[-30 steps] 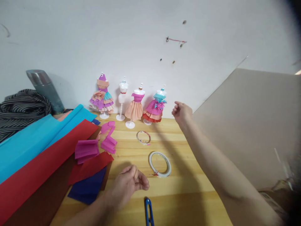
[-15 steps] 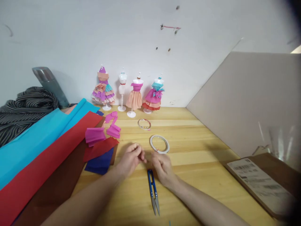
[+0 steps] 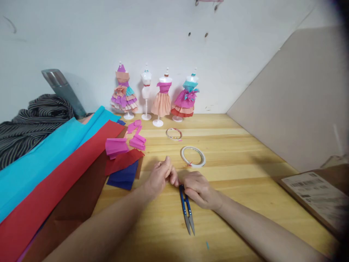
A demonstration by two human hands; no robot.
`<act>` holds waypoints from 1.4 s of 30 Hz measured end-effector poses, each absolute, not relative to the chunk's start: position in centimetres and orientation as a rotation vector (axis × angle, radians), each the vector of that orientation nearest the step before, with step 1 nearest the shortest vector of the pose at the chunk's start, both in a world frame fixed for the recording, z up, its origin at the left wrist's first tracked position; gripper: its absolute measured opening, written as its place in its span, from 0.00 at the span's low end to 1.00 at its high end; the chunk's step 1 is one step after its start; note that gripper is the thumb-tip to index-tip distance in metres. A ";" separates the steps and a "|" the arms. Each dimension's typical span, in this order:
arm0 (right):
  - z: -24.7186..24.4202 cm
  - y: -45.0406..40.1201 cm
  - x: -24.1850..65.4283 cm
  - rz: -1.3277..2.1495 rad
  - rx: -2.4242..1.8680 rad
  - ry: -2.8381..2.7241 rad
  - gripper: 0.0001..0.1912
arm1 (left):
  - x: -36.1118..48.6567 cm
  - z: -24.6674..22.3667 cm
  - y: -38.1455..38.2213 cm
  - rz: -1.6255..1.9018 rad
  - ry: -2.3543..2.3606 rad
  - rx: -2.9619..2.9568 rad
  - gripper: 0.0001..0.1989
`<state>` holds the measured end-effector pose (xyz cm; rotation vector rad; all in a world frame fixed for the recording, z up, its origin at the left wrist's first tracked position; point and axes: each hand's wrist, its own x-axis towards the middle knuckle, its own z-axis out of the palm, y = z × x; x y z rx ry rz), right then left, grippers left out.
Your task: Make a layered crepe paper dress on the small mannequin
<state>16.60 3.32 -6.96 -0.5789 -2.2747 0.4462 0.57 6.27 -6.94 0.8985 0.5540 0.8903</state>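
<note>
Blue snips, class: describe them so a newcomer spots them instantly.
At the wooden table, left hand and right hand are close together. From there, the blue snips point toward the viewer; unlike the thick white ring, they have metal blades.

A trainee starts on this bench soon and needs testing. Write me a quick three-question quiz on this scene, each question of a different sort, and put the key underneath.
1. True or false: the blue snips lie with their blades pointing toward the bottom of the picture.
2. Counting from the left, which of the four dress forms is mostly bare white? A) first B) second C) fourth
3. Which of the person's hands is closer to the larger white ring?

Key: 1. True. 2. B. 3. The right hand.
</note>
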 end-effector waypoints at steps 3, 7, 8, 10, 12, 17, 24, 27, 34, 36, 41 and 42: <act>-6.7 3.3 16.7 0.436 -0.569 -2.280 0.19 | 0.5 -6.9 6.2 0.904 0.549 0.897 0.32; -6.2 3.2 16.6 0.403 -0.571 -2.291 0.19 | 0.3 -6.9 6.1 0.900 0.561 0.926 0.32; -6.1 3.1 16.5 0.385 -0.574 -2.296 0.19 | 0.2 -6.9 6.1 0.900 0.567 0.939 0.32; -6.0 3.1 16.3 0.347 -0.574 -2.308 0.19 | 0.2 -6.9 6.1 0.908 0.573 0.961 0.32; -5.9 3.1 16.2 0.311 -0.567 -2.322 0.19 | 0.2 -6.9 6.1 0.921 0.574 0.977 0.32; -6.1 3.2 15.9 0.289 -0.533 -2.360 0.18 | 0.3 -6.9 5.9 0.927 0.561 0.990 0.32; -6.5 3.0 15.7 0.234 -0.482 -2.455 0.17 | 0.6 -7.3 5.7 0.921 0.617 1.084 0.33; -6.7 3.0 15.8 0.156 -0.474 -2.484 0.17 | 0.7 -7.3 5.4 0.934 0.647 1.175 0.34; -7.0 2.9 16.1 0.049 -0.489 -2.533 0.16 | 0.6 -7.8 4.8 0.881 0.685 1.401 0.32; -7.0 2.9 16.1 0.057 -0.478 -2.533 0.16 | 0.5 -7.6 4.7 0.861 0.692 1.442 0.32; -6.9 2.9 16.0 0.113 -0.464 -2.530 0.16 | 0.2 -6.7 4.4 0.801 0.714 1.530 0.30; -6.9 2.9 16.0 0.121 -0.462 -2.525 0.16 | 0.2 -6.6 4.3 0.790 0.716 1.546 0.29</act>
